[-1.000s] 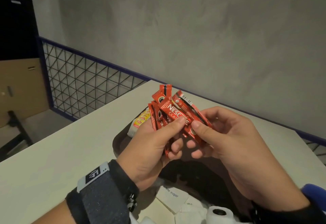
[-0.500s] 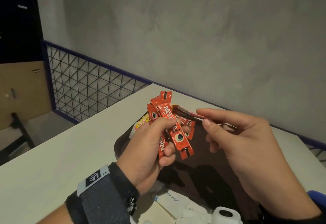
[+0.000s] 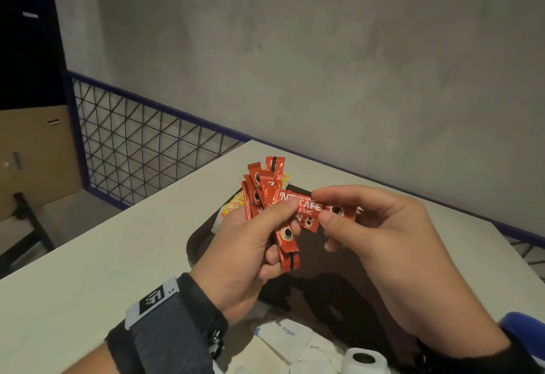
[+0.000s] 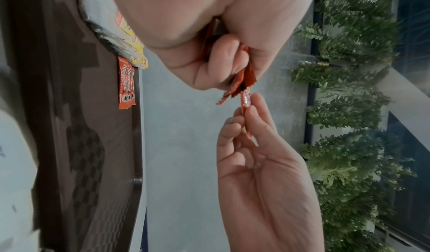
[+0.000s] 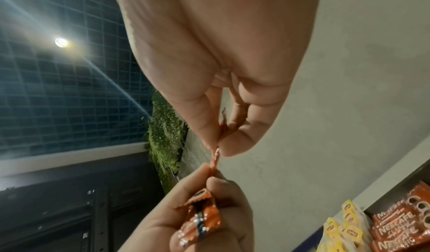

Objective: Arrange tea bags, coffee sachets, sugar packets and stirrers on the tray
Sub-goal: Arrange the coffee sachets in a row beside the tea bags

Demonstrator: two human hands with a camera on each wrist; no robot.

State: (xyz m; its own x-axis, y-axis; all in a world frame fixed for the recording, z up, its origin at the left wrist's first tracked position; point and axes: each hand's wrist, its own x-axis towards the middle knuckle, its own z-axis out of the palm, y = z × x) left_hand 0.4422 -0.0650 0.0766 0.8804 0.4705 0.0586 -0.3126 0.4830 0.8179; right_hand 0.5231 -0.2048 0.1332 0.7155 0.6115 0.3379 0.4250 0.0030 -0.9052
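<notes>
My left hand [image 3: 278, 233] grips a fanned bunch of red coffee sachets [image 3: 267, 189] above the dark brown tray [image 3: 333, 273]. My right hand [image 3: 323, 209] pinches one more coffee sachet [image 3: 309, 210] between thumb and forefinger; it lies crosswise, label up, its left end under my left thumb. In the left wrist view that single sachet [image 4: 245, 102] shows edge-on, meeting the bunch [image 4: 244, 79]. Yellow tea bags [image 3: 236, 204] and several red sachets [image 4: 125, 85] lie at the tray's far end. White sugar packets [image 3: 283, 334] lie near me.
The tray sits on a pale table [image 3: 118, 255] whose far edges run close to a grey wall. A white roll [image 3: 364, 359] stands at the near edge beside the sugar. A blue wire-mesh railing [image 3: 132, 143] borders the left side.
My right hand pulled one sachet out of the bunch to the right, turned it flat, and has brought its end back against my left thumb. The left hand kept the bunch.
</notes>
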